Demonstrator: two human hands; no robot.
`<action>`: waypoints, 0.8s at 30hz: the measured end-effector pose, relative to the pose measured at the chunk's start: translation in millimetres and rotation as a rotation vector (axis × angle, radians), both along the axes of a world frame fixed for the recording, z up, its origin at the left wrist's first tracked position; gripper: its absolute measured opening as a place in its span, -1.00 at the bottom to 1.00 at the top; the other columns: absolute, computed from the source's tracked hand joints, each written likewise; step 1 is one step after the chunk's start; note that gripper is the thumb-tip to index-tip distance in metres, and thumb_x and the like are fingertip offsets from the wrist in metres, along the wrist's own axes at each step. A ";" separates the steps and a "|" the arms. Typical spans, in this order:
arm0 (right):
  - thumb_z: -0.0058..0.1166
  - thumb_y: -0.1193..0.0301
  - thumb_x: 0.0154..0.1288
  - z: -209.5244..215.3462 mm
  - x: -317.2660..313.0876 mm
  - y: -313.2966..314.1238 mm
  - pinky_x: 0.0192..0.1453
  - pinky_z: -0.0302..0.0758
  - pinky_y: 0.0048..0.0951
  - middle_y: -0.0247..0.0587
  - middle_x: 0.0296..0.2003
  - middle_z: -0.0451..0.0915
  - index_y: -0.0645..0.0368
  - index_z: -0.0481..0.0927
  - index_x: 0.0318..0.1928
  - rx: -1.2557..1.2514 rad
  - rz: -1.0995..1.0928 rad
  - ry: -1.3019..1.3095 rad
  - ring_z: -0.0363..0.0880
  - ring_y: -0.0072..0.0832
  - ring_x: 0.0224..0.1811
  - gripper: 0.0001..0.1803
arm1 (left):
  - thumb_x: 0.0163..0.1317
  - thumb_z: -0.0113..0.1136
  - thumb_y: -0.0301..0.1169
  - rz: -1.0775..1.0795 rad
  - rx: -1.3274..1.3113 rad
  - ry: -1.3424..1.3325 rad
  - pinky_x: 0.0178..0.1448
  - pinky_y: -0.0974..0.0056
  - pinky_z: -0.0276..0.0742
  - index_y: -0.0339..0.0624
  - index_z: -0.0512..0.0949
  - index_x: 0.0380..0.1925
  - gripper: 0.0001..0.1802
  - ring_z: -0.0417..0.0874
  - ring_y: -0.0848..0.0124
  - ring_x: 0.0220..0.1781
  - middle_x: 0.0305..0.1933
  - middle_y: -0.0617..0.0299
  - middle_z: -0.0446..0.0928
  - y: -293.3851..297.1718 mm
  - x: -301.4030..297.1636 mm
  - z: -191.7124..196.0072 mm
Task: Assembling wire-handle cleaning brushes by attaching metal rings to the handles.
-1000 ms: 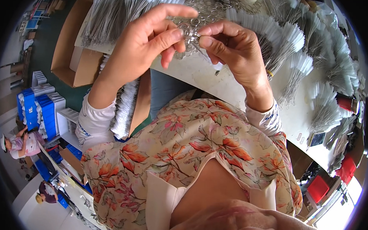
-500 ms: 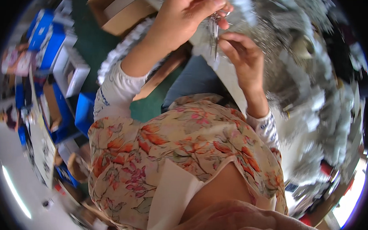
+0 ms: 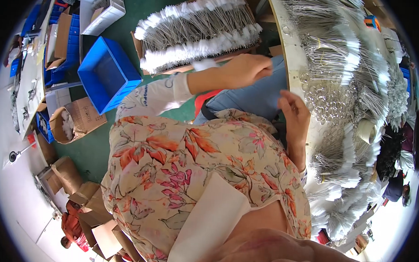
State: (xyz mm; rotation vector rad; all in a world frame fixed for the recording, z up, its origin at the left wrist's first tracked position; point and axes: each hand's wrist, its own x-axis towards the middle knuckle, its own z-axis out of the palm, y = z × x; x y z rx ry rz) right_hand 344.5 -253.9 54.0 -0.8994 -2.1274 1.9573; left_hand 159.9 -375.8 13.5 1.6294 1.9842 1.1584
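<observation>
My left hand [image 3: 252,70] is closed above my lap, beside a cardboard box packed with wire-handled brushes [image 3: 199,31] with white bristle ends. Whatever its fingers hold, if anything, is hidden. A blurred white tuft [image 3: 205,64] shows along the far side of my left forearm; I cannot tell what it belongs to. My right hand [image 3: 295,113] is near the table edge, its fingers loosely curled and apart, with nothing visible in them. Nearest to it on the table are the wire loops [image 3: 328,103] of many more brushes.
Bundles of white brushes [image 3: 332,54] cover the table [image 3: 293,55] on my right, with a roll of tape [image 3: 366,131] among them. To my left stand a blue bin [image 3: 105,72], a white crate [image 3: 103,12] and an opened carton [image 3: 83,119]. Another person [image 3: 74,225] is far behind.
My view has swung toward the box. My left hand, which held thin metal wire pieces up near my right hand, has come down toward the box. The hands are now further apart.
</observation>
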 end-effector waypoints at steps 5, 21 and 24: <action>0.12 0.46 0.21 11.9 -44.7 -10.9 -0.30 0.38 -0.67 -0.38 -0.47 0.53 0.33 0.57 -0.20 0.144 -0.188 0.098 0.44 -0.67 -0.40 -0.81 | 0.21 0.08 -0.48 0.214 0.381 -0.309 -0.30 0.31 0.45 -0.30 0.44 -0.32 -0.89 0.55 0.28 -0.38 -0.37 0.10 0.46 29.5 27.4 25.6; 0.08 0.45 0.24 11.4 -41.8 23.8 -0.43 0.24 -0.66 -0.38 -0.59 0.44 0.32 0.56 -0.37 0.112 -0.145 0.207 0.31 -0.69 -0.53 -0.85 | 0.11 0.21 -0.30 -0.137 0.150 -0.273 -0.23 0.26 0.48 -0.23 0.49 -0.16 -0.67 0.61 0.19 -0.25 -0.25 0.10 0.58 26.5 -4.2 19.7; 0.08 0.45 0.24 14.8 -44.0 22.8 -0.44 0.24 -0.66 -0.39 -0.59 0.43 0.31 0.56 -0.36 0.036 -0.097 0.256 0.30 -0.69 -0.53 -0.86 | 0.12 0.20 -0.30 -0.075 0.186 -0.306 -0.32 0.25 0.46 -0.21 0.50 -0.19 -0.70 0.61 0.18 -0.34 -0.33 0.08 0.56 24.1 4.0 21.9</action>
